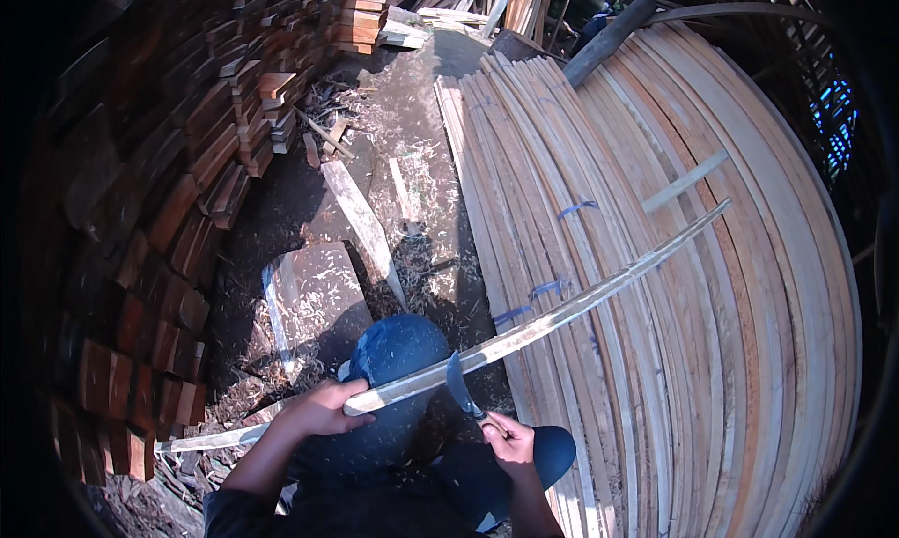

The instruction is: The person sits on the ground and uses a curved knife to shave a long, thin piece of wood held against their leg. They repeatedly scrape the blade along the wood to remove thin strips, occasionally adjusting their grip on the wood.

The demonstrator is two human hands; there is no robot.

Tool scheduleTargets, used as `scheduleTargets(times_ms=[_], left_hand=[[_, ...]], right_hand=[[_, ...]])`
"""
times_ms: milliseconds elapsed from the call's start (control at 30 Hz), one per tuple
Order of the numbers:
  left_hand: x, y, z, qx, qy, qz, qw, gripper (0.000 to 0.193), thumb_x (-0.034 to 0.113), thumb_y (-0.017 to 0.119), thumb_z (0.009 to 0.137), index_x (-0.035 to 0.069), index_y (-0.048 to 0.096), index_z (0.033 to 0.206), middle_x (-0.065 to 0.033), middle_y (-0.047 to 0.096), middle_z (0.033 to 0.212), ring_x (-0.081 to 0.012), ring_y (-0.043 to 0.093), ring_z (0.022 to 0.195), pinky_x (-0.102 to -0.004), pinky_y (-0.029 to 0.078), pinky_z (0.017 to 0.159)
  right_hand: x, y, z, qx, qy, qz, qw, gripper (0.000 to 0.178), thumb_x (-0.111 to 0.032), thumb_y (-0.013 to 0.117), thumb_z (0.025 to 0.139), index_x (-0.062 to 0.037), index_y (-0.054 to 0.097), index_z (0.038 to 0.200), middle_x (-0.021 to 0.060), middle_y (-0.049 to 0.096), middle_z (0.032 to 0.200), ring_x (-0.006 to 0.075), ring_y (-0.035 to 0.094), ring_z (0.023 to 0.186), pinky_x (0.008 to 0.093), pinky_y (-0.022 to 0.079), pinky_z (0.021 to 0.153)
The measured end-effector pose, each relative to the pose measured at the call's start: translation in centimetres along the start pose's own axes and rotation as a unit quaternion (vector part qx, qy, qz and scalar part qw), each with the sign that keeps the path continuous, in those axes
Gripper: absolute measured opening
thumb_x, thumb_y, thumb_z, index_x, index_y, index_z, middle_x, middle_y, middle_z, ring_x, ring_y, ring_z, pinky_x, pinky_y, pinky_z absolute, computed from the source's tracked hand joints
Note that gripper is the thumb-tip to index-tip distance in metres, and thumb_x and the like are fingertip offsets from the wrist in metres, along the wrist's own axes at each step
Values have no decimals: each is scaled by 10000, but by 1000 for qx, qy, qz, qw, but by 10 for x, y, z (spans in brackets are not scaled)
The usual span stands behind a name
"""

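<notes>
A long, thin strip of wood (pixel 562 315) slants from lower left to upper right, its near end resting across my blue-clad knee and its far part over stacked boards. My left hand (pixel 330 407) is closed around that near end. In my right hand (pixel 511 442) I grip the wooden handle of a curved knife (pixel 457 381). Its dark blade points up and lies against, or very close to, the near side of the strip; I cannot tell whether it touches. Light shavings dot my trouser leg.
On the right lies a wide stack of long pale boards (pixel 749 285), some bundled with blue ties. A tall wall of stacked wood pieces (pixel 187 191) rises on the left. Ahead, a flat wooden block (pixel 323 290) and a loose plank (pixel 361 215) lie among shavings on the ground.
</notes>
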State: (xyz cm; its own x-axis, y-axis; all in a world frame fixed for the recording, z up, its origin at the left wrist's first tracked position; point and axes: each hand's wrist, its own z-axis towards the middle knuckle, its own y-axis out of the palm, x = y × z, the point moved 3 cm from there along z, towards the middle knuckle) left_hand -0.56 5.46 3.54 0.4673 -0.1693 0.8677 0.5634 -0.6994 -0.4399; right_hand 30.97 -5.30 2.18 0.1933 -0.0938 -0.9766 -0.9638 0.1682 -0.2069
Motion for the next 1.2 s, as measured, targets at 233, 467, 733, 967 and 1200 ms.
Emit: scheduleTargets(times_ms=[233, 467, 733, 967, 1200], left_hand=[[-2, -1, 2, 5, 3, -7, 1000, 313, 294, 708, 827, 93, 555, 1013, -168, 655, 763, -356, 665, 752, -414, 512, 660], [-1, 4, 1, 7, -6, -1, 1000, 309, 282, 714, 822, 92, 560, 1012, -150, 650, 718, -329, 670, 708, -399, 506, 651], [6, 3, 0, 27, 2, -16, 1000, 266, 223, 717, 820, 81, 556, 978, -138, 641, 713, -291, 671, 688, -376, 498, 631], [17, 0, 1, -3, -61, -24, 998, 268, 199, 716, 830, 71, 551, 999, -100, 636, 822, -167, 629, 773, -319, 482, 679], [11, 4, 3, 7, -52, -33, 998, 239, 158, 730, 814, 61, 549, 937, -93, 612, 780, -172, 625, 750, -317, 476, 669]], right_hand=[[2, 1, -2, -35, 12, -39, 999, 353, -124, 633, 920, 35, 589, 1232, 3, 615, 771, 40, 524, 621, 193, 431, 574], [6, 4, -3, 2, 77, 100, 992, 379, -62, 618, 903, 48, 554, 1261, -8, 574, 732, 36, 515, 621, 180, 422, 566], [2, 13, -1, -21, 32, -58, 998, 319, 22, 693, 832, 60, 633, 1143, 111, 708, 992, 117, 647, 924, 236, 498, 826], [-8, 16, 8, -32, -123, -66, 990, 293, -20, 625, 898, 64, 608, 1178, 41, 648, 792, 47, 539, 629, 204, 448, 557], [-5, 11, 11, 72, -13, 67, 995, 309, -84, 595, 934, 45, 593, 1215, -15, 561, 698, 37, 484, 593, 184, 401, 543]])
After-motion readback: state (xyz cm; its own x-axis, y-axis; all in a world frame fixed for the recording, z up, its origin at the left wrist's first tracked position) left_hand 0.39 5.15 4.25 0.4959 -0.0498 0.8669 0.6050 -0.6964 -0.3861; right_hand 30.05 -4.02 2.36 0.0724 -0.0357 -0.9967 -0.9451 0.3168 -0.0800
